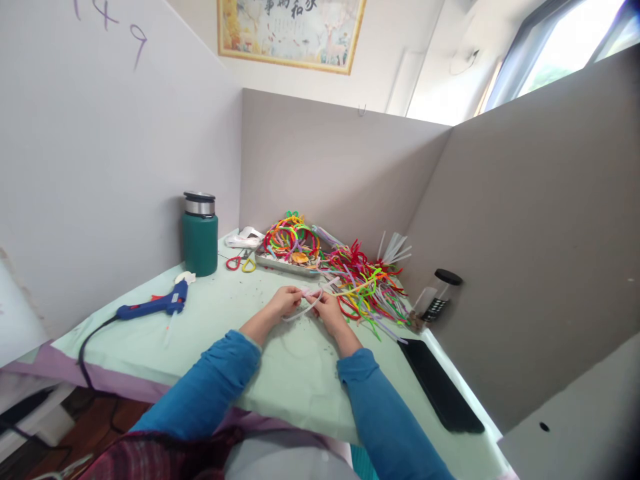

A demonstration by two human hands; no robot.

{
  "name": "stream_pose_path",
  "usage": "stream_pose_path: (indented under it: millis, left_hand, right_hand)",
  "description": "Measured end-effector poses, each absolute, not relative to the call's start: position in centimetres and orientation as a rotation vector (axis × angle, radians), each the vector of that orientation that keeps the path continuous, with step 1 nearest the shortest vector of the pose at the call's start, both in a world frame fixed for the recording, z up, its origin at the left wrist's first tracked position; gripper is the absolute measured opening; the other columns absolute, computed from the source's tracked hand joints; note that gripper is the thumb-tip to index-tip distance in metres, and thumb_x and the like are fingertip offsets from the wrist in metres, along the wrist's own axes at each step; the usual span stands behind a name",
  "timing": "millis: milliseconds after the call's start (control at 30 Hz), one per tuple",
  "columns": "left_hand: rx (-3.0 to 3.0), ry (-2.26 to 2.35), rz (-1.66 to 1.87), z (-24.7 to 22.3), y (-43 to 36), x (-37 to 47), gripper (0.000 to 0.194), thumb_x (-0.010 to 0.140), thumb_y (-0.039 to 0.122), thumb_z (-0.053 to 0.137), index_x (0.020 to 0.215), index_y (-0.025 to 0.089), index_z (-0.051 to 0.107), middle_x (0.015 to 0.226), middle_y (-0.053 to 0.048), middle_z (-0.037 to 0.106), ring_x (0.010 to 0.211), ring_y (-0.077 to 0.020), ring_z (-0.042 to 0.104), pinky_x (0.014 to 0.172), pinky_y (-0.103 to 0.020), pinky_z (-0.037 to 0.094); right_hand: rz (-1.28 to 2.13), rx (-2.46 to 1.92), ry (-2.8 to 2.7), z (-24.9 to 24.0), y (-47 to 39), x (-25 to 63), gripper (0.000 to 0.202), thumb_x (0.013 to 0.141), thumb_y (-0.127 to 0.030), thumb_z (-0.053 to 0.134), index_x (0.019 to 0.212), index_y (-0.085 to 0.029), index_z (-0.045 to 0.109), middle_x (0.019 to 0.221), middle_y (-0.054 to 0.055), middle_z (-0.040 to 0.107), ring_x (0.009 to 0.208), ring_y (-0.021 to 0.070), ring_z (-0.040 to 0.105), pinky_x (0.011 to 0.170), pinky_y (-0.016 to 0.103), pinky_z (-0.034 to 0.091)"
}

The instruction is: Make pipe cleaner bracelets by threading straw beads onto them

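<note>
Over the middle of the table, my left hand (pixel 286 301) and my right hand (pixel 326 311) meet at a pale pink pipe cleaner (pixel 303 311). Both hands are closed on it, fingertips nearly touching. One length of it loops down below the hands, and another end sticks out to the upper right. Exactly how it is bent between the fingers is too small to make out. Just behind my right hand lies a heap of colourful pipe cleaners (pixel 357 263).
At the left are a blue glue gun (pixel 155 305) with its cord and a green bottle (pixel 200 243). Scissors (pixel 241 262) lie beside a metal tray (pixel 285 265) of coloured rings. A black flat object (pixel 440 387) and a clear lidded bottle (pixel 440 297) are at the right. Partitions surround the table.
</note>
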State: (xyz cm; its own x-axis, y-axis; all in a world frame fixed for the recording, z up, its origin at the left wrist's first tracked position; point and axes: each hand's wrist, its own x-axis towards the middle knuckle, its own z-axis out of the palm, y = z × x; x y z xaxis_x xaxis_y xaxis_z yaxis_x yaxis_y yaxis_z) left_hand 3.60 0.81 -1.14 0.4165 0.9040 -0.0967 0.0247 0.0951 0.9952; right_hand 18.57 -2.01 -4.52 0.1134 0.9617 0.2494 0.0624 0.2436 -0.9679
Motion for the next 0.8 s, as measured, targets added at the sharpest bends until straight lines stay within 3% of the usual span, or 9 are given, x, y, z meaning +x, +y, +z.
stream_pose_path:
  millis: [300, 533, 800]
  left_hand:
    - [1.319, 0.958, 0.829, -1.13, 0.61, 3.69, 0.028, 0.081, 0.033, 0.063, 0.065, 0.018, 0.047, 0.044, 0.008, 0.041, 0.03, -0.003, 0.023, 0.038, -0.021, 0.009]
    - [1.346, 0.921, 0.827, -1.12, 0.52, 3.69, 0.029, 0.078, 0.038, 0.067, 0.068, 0.017, 0.048, 0.046, 0.008, 0.043, 0.031, -0.0029, 0.023, 0.038, -0.021, 0.01]
    - [1.337, 0.972, 0.823, -1.6, 0.94, 3.75, 0.022, 0.083, 0.027, 0.059, 0.067, 0.017, 0.048, 0.045, 0.008, 0.042, 0.03, -0.0036, 0.024, 0.038, -0.021, 0.011]
  right_hand:
    - [0.874, -1.126, -1.29, -4.08, -2.41, 18.43, 0.04, 0.071, -0.055, 0.067, 0.061, -0.021, 0.049, 0.047, -0.007, 0.042, 0.044, 0.0097, 0.036, 0.046, 0.024, 0.027]
    - [0.874, -1.146, -1.271, -4.22, -2.19, 18.55, 0.04, 0.075, -0.06, 0.061, 0.066, -0.021, 0.054, 0.049, -0.005, 0.043, 0.044, 0.011, 0.037, 0.045, 0.024, 0.029]
    - [0.827, -1.157, -1.315, -4.25, -2.37, 18.35, 0.033, 0.071, -0.05, 0.069, 0.069, -0.019, 0.058, 0.048, -0.006, 0.045, 0.045, 0.0103, 0.037, 0.046, 0.024, 0.029]
